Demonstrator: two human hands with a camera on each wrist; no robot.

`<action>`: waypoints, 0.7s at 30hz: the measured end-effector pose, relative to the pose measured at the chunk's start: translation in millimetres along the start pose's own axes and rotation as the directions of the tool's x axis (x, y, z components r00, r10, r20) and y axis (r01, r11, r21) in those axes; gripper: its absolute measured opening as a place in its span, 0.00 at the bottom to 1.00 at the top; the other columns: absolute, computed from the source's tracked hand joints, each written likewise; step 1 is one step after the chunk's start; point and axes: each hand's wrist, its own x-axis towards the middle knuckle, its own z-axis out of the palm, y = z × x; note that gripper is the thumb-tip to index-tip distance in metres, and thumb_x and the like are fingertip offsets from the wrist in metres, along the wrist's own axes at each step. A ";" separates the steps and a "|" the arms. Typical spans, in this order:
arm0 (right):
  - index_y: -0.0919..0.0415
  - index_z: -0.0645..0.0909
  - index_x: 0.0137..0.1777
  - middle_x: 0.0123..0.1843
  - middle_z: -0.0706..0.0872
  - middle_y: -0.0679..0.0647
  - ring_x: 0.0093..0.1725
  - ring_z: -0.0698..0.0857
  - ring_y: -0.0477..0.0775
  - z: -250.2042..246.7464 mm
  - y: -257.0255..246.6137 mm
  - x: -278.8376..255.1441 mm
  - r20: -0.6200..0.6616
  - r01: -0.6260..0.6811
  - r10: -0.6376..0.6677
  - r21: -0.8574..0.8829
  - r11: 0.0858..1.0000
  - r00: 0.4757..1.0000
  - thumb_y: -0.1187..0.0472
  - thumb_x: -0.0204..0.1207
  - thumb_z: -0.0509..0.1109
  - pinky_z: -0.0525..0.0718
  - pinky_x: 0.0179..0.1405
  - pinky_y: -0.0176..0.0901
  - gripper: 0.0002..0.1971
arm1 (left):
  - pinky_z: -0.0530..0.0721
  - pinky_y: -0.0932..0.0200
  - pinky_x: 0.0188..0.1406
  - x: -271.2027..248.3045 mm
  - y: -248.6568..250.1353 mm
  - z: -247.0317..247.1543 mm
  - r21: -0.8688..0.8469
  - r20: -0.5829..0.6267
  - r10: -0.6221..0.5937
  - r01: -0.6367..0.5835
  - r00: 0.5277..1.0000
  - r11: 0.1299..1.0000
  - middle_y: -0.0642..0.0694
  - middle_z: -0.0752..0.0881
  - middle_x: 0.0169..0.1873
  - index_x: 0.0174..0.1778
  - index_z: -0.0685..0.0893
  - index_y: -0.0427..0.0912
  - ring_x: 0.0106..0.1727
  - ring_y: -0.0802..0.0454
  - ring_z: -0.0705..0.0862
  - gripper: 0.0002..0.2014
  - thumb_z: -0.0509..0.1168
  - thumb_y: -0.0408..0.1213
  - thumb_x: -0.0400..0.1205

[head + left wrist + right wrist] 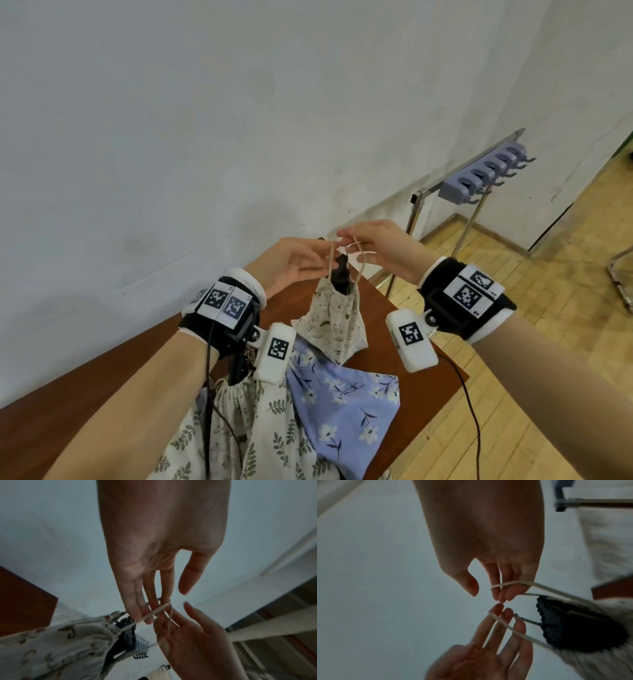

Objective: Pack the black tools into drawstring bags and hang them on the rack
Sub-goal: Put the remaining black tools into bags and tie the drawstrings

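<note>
A small cream printed drawstring bag [337, 322] hangs above the brown table [424, 356], with a black tool [342, 275] poking out of its gathered mouth. My left hand [325, 255] has straight fingers, and one loop of the drawstring [508, 627] lies across them. My right hand [346, 240] has its fingers hooked through the other drawstring loop [513, 584], thumb apart. The fingertips of the two hands nearly meet above the bag. In the left wrist view the bag [60, 642] and tool [126, 639] hang below the left hand [154, 608].
A leaf-print bag [246, 431], with a black tool [238, 370] at its mouth, and a blue floral bag [346, 404] lie on the table under my wrists. A metal rack [479, 174] with grey hooks stands to the right over the wooden floor. A white wall lies ahead.
</note>
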 end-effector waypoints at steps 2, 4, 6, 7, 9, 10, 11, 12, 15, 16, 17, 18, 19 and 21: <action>0.69 0.81 0.64 0.57 0.88 0.64 0.52 0.87 0.53 -1.1 -12.4 -2.7 -0.013 0.023 -0.024 -0.099 0.995 1.000 0.65 0.79 0.69 0.87 0.50 0.37 0.15 | 0.82 0.52 0.64 -2.2 6.8 16.2 0.165 0.051 0.018 -0.026 0.999 0.986 0.36 0.82 0.66 0.69 0.79 0.30 0.66 0.39 0.81 0.22 0.61 0.26 0.77; 0.63 0.79 0.66 0.62 0.87 0.63 0.57 0.86 0.56 -5.9 -20.3 -8.3 -0.009 0.008 -0.009 -0.146 0.989 1.000 0.66 0.72 0.73 0.82 0.61 0.48 0.21 | 0.80 0.70 0.53 -1.6 16.9 37.8 0.405 -0.001 0.069 -0.062 0.998 0.912 0.43 0.80 0.66 0.68 0.79 0.36 0.62 0.48 0.79 0.18 0.59 0.27 0.82; 0.57 0.77 0.68 0.61 0.87 0.59 0.60 0.85 0.55 -11.9 -23.5 -15.8 0.039 -0.010 0.017 -0.165 0.986 0.999 0.67 0.67 0.74 0.80 0.63 0.50 0.27 | 0.74 0.77 0.38 6.9 20.9 52.5 0.597 -0.083 0.162 -0.081 0.983 0.798 0.46 0.79 0.61 0.65 0.78 0.37 0.53 0.55 0.77 0.14 0.62 0.34 0.83; 0.56 0.76 0.69 0.59 0.86 0.58 0.58 0.85 0.54 -13.2 -24.1 -21.4 0.048 -0.008 0.019 -0.209 0.978 0.999 0.69 0.69 0.73 0.81 0.60 0.47 0.27 | 0.72 0.76 0.32 9.2 23.1 58.4 0.626 -0.112 0.180 -0.071 0.977 0.777 0.48 0.78 0.55 0.62 0.76 0.38 0.48 0.56 0.76 0.14 0.63 0.39 0.83; 0.52 0.75 0.69 0.55 0.85 0.54 0.50 0.85 0.49 -15.6 -24.6 -29.9 -0.023 0.047 -0.065 -0.463 0.885 0.998 0.68 0.75 0.71 0.82 0.49 0.37 0.23 | 0.71 0.78 0.28 13.5 25.8 65.7 0.625 -0.081 0.213 -0.117 0.974 0.772 0.51 0.74 0.47 0.57 0.75 0.39 0.43 0.58 0.74 0.12 0.63 0.43 0.83; 0.52 0.76 0.68 0.53 0.85 0.53 0.47 0.84 0.47 -17.0 -23.6 -32.1 -0.064 0.086 -0.155 -0.602 0.794 0.986 0.66 0.77 0.70 0.81 0.43 0.31 0.20 | 0.72 0.78 0.31 14.7 27.7 69.6 0.628 -0.030 0.222 -0.154 0.975 0.763 0.51 0.72 0.46 0.56 0.77 0.39 0.43 0.59 0.74 0.10 0.62 0.40 0.84; 0.53 0.77 0.67 0.50 0.84 0.51 0.44 0.83 0.45 -18.9 -22.7 -34.2 -0.088 0.118 -0.248 -0.697 0.707 0.965 0.65 0.79 0.68 0.79 0.38 0.26 0.17 | 0.73 0.75 0.34 14.5 29.6 73.9 0.620 0.032 0.243 -0.210 0.970 0.756 0.50 0.70 0.43 0.54 0.79 0.40 0.42 0.60 0.73 0.06 0.61 0.36 0.84; 0.55 0.78 0.65 0.45 0.84 0.50 0.39 0.82 0.44 -21.5 -22.0 -36.6 -0.116 0.129 -0.311 -0.735 0.665 0.943 0.65 0.80 0.66 0.77 0.32 0.23 0.15 | 0.72 0.70 0.35 16.0 29.7 79.1 0.605 0.084 0.278 -0.271 0.957 0.749 0.49 0.70 0.40 0.53 0.80 0.40 0.38 0.61 0.72 0.06 0.60 0.31 0.83; 0.56 0.79 0.65 0.32 0.80 0.48 0.26 0.77 0.40 -33.4 -16.8 -47.3 -0.169 0.118 -0.324 -0.701 0.703 0.931 0.67 0.82 0.62 0.71 0.22 0.22 0.14 | 0.74 0.80 0.41 26.7 21.4 90.8 0.617 0.060 0.385 -0.337 0.921 0.711 0.46 0.75 0.49 0.58 0.84 0.33 0.43 0.67 0.77 0.11 0.62 0.32 0.83; 0.56 0.78 0.65 0.30 0.80 0.48 0.22 0.77 0.38 -37.8 -14.1 -50.4 -0.173 0.109 -0.294 -0.663 0.741 0.940 0.65 0.83 0.62 0.70 0.21 0.22 0.13 | 0.72 0.84 0.45 31.3 15.1 93.2 0.624 0.043 0.419 -0.352 0.907 0.697 0.47 0.75 0.55 0.62 0.84 0.36 0.49 0.64 0.77 0.13 0.65 0.34 0.82; 0.57 0.78 0.65 0.29 0.81 0.50 0.20 0.76 0.38 -42.0 -12.1 -54.1 -0.191 0.102 -0.271 -0.611 0.785 0.943 0.65 0.84 0.62 0.71 0.21 0.23 0.12 | 0.72 0.84 0.48 34.7 6.6 96.7 0.629 0.048 0.447 -0.375 0.893 0.681 0.47 0.75 0.57 0.64 0.83 0.39 0.54 0.60 0.78 0.16 0.68 0.34 0.81; 0.58 0.79 0.65 0.29 0.82 0.52 0.20 0.76 0.38 -46.7 -10.3 -56.7 -0.230 0.099 -0.263 -0.546 0.832 0.937 0.65 0.84 0.62 0.73 0.23 0.26 0.12 | 0.74 0.80 0.50 38.3 -4.5 101.0 0.624 0.054 0.466 -0.394 0.883 0.675 0.47 0.76 0.57 0.65 0.81 0.42 0.55 0.56 0.79 0.18 0.71 0.34 0.78; 0.59 0.78 0.65 0.30 0.83 0.55 0.22 0.77 0.40 -51.8 -8.9 -59.3 -0.275 0.106 -0.261 -0.472 0.875 0.925 0.67 0.83 0.62 0.75 0.26 0.29 0.13 | 0.77 0.74 0.50 43.9 -17.1 105.6 0.607 0.039 0.463 -0.389 0.886 0.693 0.47 0.77 0.55 0.64 0.79 0.44 0.54 0.55 0.80 0.20 0.73 0.34 0.76; 0.61 0.75 0.67 0.31 0.83 0.60 0.23 0.77 0.45 -63.0 -5.0 -67.0 -0.304 0.133 -0.236 -0.323 0.937 0.923 0.72 0.81 0.61 0.78 0.29 0.35 0.16 | 0.80 0.67 0.47 53.9 -39.5 119.4 0.550 -0.020 0.408 -0.330 0.913 0.767 0.48 0.81 0.51 0.57 0.73 0.43 0.53 0.57 0.82 0.23 0.77 0.37 0.72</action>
